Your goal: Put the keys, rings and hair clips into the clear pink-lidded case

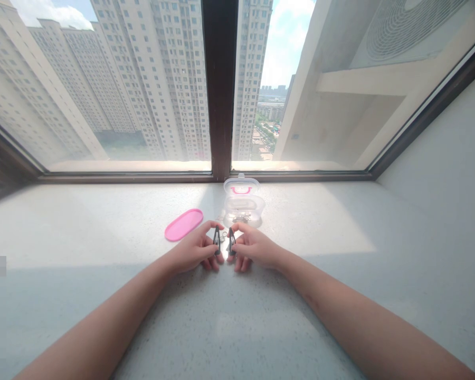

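Observation:
My left hand (196,251) pinches a small black snap hair clip (217,240) between thumb and fingers, held upright just above the stone sill. My right hand (254,248) pinches a second black hair clip (230,241) the same way. The two clips stand side by side, nearly touching, between my hands. Just beyond them sits a clear plastic box (243,206) with a pink handle mark on its raised lid and some small metal bits inside.
A pink oval lid (184,224) lies flat on the pale stone sill (103,295) to the left of the box. The dark window frame (220,89) and glass run along the back. A white wall (451,174) rises at the right.

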The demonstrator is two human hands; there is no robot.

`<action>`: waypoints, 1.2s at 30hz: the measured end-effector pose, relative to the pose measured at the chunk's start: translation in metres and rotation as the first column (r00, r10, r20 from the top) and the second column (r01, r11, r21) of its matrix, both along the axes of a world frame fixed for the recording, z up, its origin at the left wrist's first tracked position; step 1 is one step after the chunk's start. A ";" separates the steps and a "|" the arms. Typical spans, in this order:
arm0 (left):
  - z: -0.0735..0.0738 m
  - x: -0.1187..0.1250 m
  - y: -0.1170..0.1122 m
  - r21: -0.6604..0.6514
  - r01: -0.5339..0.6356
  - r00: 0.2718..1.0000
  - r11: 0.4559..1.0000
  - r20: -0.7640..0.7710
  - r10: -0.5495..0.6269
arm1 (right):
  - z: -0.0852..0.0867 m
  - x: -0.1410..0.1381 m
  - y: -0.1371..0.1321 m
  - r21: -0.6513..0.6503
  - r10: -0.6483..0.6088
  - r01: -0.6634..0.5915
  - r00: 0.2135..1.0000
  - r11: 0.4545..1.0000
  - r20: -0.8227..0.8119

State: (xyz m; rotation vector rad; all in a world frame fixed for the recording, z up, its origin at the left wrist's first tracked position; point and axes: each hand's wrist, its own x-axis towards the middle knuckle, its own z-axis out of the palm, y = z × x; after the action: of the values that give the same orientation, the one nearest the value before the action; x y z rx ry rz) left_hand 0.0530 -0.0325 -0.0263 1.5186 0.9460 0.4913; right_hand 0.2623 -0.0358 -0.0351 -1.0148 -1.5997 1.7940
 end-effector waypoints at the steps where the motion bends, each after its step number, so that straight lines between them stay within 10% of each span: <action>1: 0.000 0.000 0.000 0.000 -0.001 1.000 1.000 -0.001 0.001 | 0.000 0.000 0.000 0.001 0.000 0.000 1.000 1.000 0.000; 36: 0.004 0.001 -0.002 -0.018 -0.010 1.000 1.000 0.021 0.010 | 0.000 0.001 0.000 0.009 0.011 -0.011 1.000 1.000 -0.004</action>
State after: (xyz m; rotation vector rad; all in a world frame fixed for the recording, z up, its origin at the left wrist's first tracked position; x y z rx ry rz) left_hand 0.0543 -0.0342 -0.0221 1.4904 0.9393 0.5039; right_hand 0.2632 -0.0357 -0.0354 -0.9996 -1.6120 1.7933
